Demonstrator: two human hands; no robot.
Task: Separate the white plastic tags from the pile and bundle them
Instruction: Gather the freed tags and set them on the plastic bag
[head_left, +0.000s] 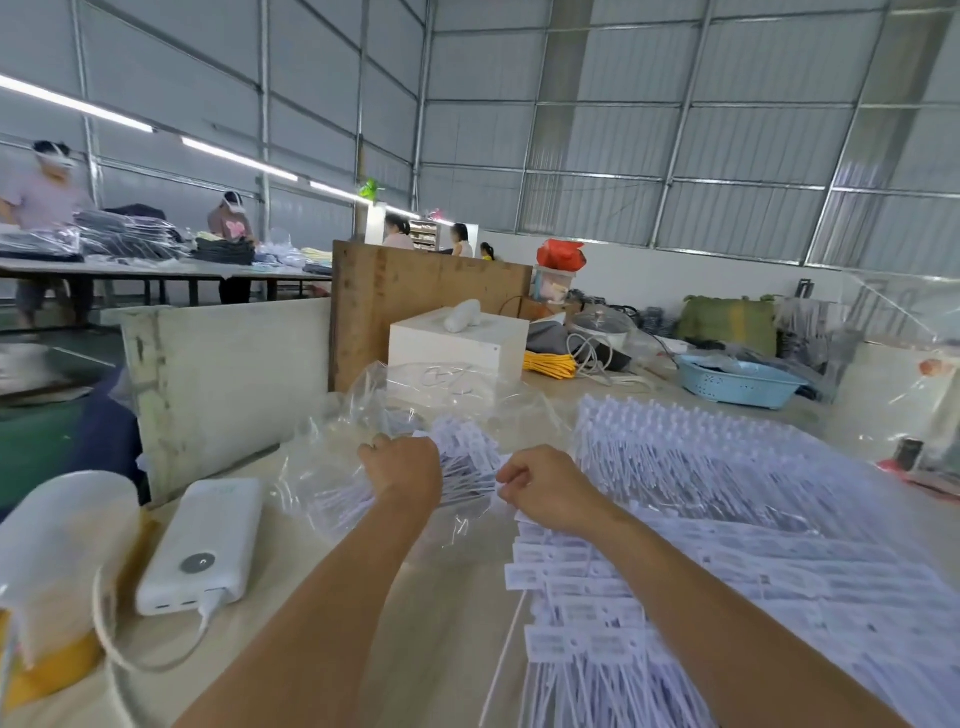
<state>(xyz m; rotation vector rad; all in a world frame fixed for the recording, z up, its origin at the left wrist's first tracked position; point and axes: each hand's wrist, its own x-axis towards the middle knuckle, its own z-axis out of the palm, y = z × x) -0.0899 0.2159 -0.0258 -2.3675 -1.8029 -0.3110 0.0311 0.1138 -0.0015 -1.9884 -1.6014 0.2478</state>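
A big pile of white plastic tags (727, 483) with thin tails covers the right half of the table. More white tags (467, 457) lie in a clear plastic bag (363, 415) at the middle. My left hand (402, 465) is curled and grips a clump of those tags at the bag's mouth. My right hand (545, 486) is just to the right of it, fingers curled, pinching tags at the pile's left edge. Flat printed tag heads (571, 587) are stacked in rows under my right forearm.
A white power bank (202, 545) with a cable lies at the left, beside a white and yellow object (57, 571). Boards (228, 379) stand behind the bag. A white box (457, 343), yellow cord (550, 364) and a blue basket (737, 382) sit further back. People work at far tables.
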